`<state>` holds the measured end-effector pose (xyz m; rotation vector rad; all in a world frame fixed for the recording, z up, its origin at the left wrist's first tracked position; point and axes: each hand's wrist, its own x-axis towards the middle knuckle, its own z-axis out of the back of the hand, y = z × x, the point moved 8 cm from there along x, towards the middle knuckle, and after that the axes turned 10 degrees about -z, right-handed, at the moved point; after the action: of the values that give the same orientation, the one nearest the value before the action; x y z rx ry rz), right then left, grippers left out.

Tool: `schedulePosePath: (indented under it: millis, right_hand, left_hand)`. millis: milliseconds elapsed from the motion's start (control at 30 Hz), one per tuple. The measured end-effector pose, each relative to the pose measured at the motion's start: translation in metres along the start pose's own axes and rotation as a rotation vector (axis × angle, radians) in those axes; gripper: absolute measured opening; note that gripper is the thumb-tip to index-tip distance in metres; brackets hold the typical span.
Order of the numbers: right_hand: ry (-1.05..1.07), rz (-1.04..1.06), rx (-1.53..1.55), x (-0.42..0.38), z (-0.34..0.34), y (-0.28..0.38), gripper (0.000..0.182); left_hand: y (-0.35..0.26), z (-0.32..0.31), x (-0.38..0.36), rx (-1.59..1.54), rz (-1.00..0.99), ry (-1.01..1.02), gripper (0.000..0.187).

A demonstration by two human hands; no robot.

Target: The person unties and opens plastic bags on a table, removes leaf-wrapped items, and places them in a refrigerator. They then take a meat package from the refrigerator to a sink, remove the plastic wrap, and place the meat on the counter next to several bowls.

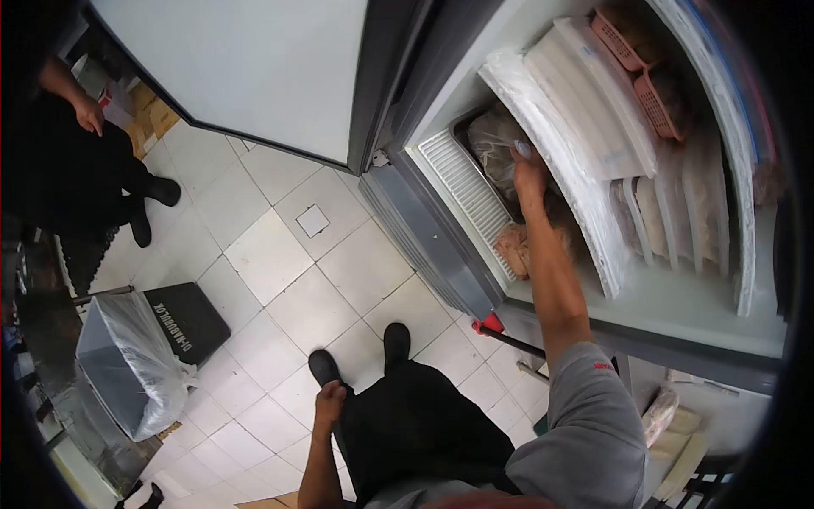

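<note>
My right hand (530,174) reaches into the open freezer (454,93), its fingers closed at a clear plastic bag (496,140) in a dark tray on the lowest level. What exactly the fingertips pinch is hard to make out. A white wire rack (466,191) lies beside the tray, and a bag of brownish food (514,250) rests near my forearm. Frosted shelves above carry white flat packs (585,93) and pink baskets (660,102). My left hand (329,403) hangs low beside my black apron, its fingers curled, with no object visible in it.
The freezer door (237,68) stands open at the upper left. Another person (68,170) in black stands at the far left. A lined bin (127,365) with a black lid (191,318) sits on the tiled floor. Wrapped packs (670,424) lie at the lower right.
</note>
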<state>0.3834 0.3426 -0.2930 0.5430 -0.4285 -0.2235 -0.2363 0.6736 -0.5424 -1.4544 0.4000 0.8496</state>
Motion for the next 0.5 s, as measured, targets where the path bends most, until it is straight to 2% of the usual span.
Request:
schedulePosePath:
  millis: [33,133,167,200,233,267,300,333,367,400,433,467,500]
  right_hand:
    - [-0.149,0.128,-0.034,-0.011,0.013,0.007,0.039]
    - [-0.059,-0.007,0.496,-0.04,0.049,0.02,0.028]
    - [-0.019,0.021,0.308,-0.062,0.073,0.062,0.019]
    - [0.22,-0.092,0.429,-0.088,0.078,0.077,0.013]
    - [0.275,-0.083,0.372,-0.114,0.08,0.086,0.01]
    - [0.025,0.322,0.619,-0.151,0.089,0.092,0.01]
    - [0.278,0.105,0.604,-0.175,0.086,0.092,0.008]
    - [0.403,-0.14,0.452,-0.2,0.089,0.087,0.01]
    - [0.494,-0.372,0.514,-0.222,0.101,0.083,0.018]
    - [0.639,-0.511,0.566,-0.26,0.086,0.066,0.025]
    - [0.622,-0.537,0.623,-0.298,0.096,0.066,0.03]
    - [0.705,-0.46,0.497,-0.324,0.116,0.074,0.033]
    - [0.778,-0.372,0.375,-0.351,0.136,0.083,0.037]
  left_hand:
    - [-0.023,-0.009,0.002,-0.025,-0.013,0.039,0.038]
    - [-0.087,-0.03,-0.008,-0.064,-0.088,0.051,0.035]
    - [-0.107,-0.038,-0.005,-0.069,-0.131,0.063,0.034]
    - [-0.129,-0.041,-0.002,-0.198,-0.14,0.033,0.034]
    - [-0.152,-0.046,0.0,-0.325,-0.148,0.016,0.034]
    - [-0.176,-0.055,-0.002,-0.445,-0.143,0.027,0.034]
    - [-0.211,-0.056,-0.004,-0.267,-0.256,0.078,0.043]
    - [-0.233,-0.058,-0.008,-0.508,-0.213,0.072,0.058]
    - [-0.249,-0.054,-0.009,-0.595,-0.218,0.088,0.071]
    - [-0.261,-0.059,-0.021,-0.617,-0.126,0.089,0.074]
    - [-0.272,-0.057,-0.034,-0.638,-0.043,0.066,0.078]
    - [-0.284,-0.07,-0.055,-0.606,-0.073,0.344,0.081]
    - [-0.259,-0.076,-0.063,-0.706,-0.047,0.489,0.081]
